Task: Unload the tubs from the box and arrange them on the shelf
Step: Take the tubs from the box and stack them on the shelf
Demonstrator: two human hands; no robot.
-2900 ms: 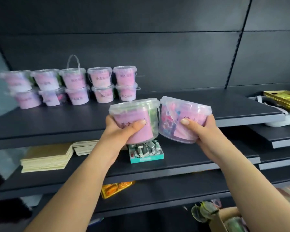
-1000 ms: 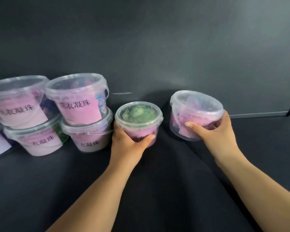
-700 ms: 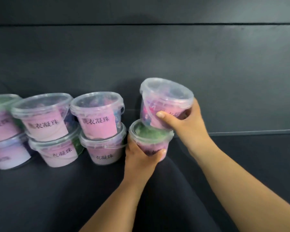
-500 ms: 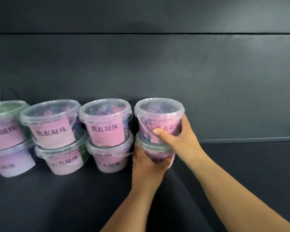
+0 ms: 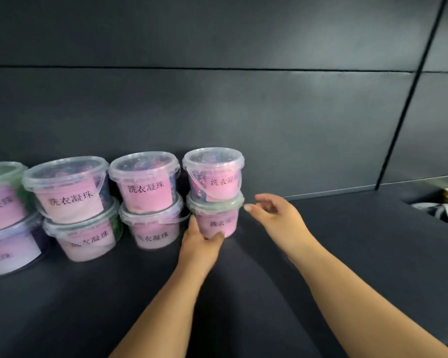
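On the dark shelf (image 5: 347, 241), just right of the neighbouring stacks (image 5: 148, 197), the lower tub (image 5: 219, 223) is sitting with the upper tub (image 5: 214, 174) resting on its lid. The left hand (image 5: 199, 241) is gripping the lower tub near its base; the right hand (image 5: 272, 211) is hovering just beside, fingers loose, holding nothing. These thin, clear tubs are probably feeling light, smooth and slightly flexible, so clasping the wall below the rim is looking safest. A dark panelled wall (image 5: 269, 112) is backing the shelf
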